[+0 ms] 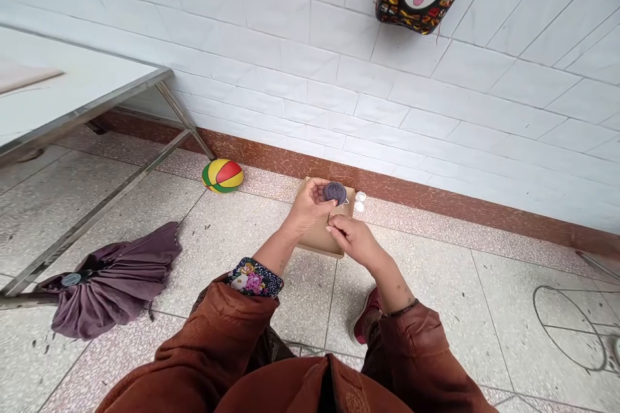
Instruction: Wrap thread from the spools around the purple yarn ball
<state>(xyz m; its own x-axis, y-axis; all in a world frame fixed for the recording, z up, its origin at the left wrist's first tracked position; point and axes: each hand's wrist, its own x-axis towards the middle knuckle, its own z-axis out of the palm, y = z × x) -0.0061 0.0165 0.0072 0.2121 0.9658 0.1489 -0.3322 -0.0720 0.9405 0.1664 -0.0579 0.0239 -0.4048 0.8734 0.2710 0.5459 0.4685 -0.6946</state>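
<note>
The tiled floor (440, 284) is running up to a brown skirting strip along its wall-side edge, and a purple cloth (121, 284) is lying bunched on its left part, likely too far off to be causing trouble. A shallow cardboard box (317, 240) is sitting near that wall-side edge, with a striped ball (223, 175) resting well apart beyond its left edge; a dropped item could be rolling over the open floor if it were missing the low rim. The person's right hand (356, 239) is hovering above the box's right edge, its thumb and forefinger pressing together; whether they are gripping a strand cannot be told. The left hand (310, 210) is reaching over the box, its fingers curling partway around a dark yarn ball (335, 193), which they are holding near the far right corner. Since those fingers are only cupping one side, a sharp tug could be popping the yarn ball loose, and a loosened grip could be letting its windings slip and tangle. Two white rounds (360, 201) are lying just outside the box's right edge, where a careless wrist could be knocking them.
</note>
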